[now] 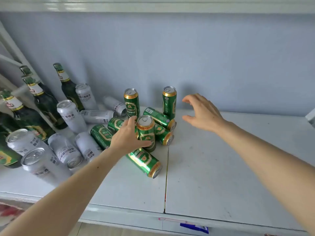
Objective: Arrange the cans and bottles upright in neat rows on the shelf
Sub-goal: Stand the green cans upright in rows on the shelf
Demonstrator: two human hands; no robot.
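My left hand (127, 137) grips an upright green can (146, 133) in the middle of the white shelf (221, 167). Two more green cans stand upright behind it, one (131, 103) at the back wall and one (169, 102) to its right. Several green cans lie on their sides around them, the nearest (144, 162) in front of my left hand. My right hand (201, 111) hovers with spread fingers just right of the back-right can, holding nothing. Silver cans (71, 114) stand and lie to the left, beside dark green bottles (45, 101).
A seam (166, 181) splits the shelf into two panels. The right panel is bare white surface up to the blue-grey back wall (204, 57). A blue label (194, 228) hangs on the shelf's front edge. A white upper shelf runs along the top.
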